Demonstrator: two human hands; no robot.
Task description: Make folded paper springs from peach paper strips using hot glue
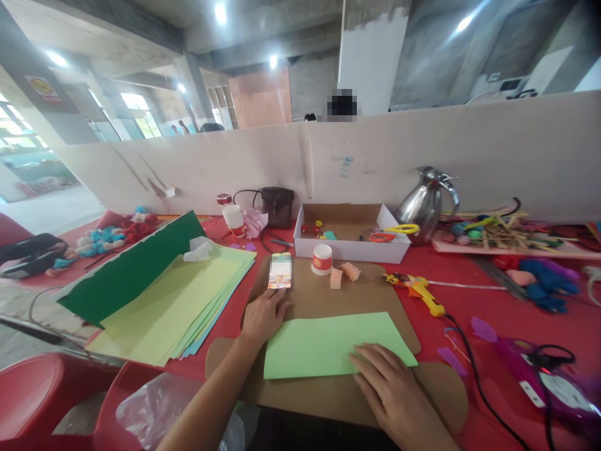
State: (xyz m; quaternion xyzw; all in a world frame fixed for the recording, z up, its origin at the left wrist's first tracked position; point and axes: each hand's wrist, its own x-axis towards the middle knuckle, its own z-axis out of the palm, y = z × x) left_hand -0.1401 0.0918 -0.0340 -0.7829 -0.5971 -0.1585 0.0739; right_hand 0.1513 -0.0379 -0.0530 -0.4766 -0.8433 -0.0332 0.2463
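Observation:
A folded sheet of light green paper (319, 346) lies on a brown cardboard mat (361, 297) in front of me. My right hand (382, 379) rests on its right part, fingers stretched out flat. At the lower end of a smartphone (280, 271) with a lit screen is my left hand (264, 315), its fingers reaching to the phone's edge and its thumb apart. Beyond the green paper stand a red and white paper cup (322, 259) and two small pleated pieces of orange paper (336, 279).
Colored paper sheets (164, 307) are stacked at left beside a green board (136, 266). A white box (350, 250) with scissors (381, 237) stands behind the mat. To the right lie a yellow glue gun (427, 297), its cord and a metal jug (417, 203).

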